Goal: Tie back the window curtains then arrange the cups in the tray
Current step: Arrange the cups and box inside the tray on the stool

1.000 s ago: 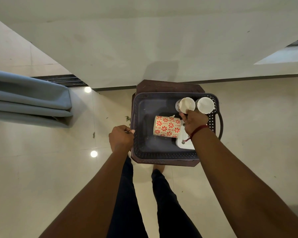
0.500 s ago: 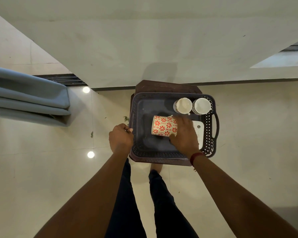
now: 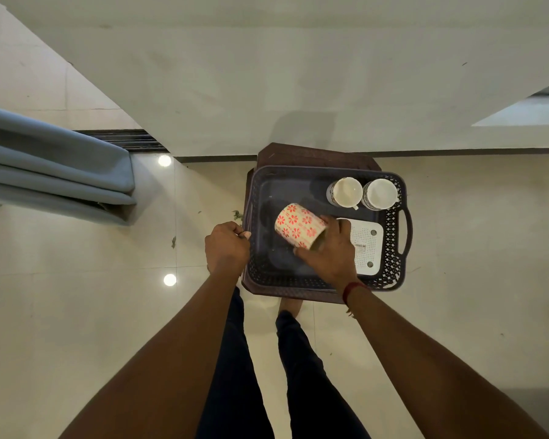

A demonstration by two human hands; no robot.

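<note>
The red-flowered cup [image 3: 298,224] lies tilted near the middle of the dark lattice-walled tray [image 3: 393,280], gripped at its mouth end by the right hand [image 3: 330,251]. Open tray bottom lies to its left and beyond it. Two white cups [image 3: 346,191] stand upright, touching, in the far right corner. A white perforated panel [image 3: 366,245] beside the hand bears a label too small to read. The left hand [image 3: 227,247] grips the tray's left edge. The tray sits on a brown stool [image 3: 298,155] against the wall.
</note>
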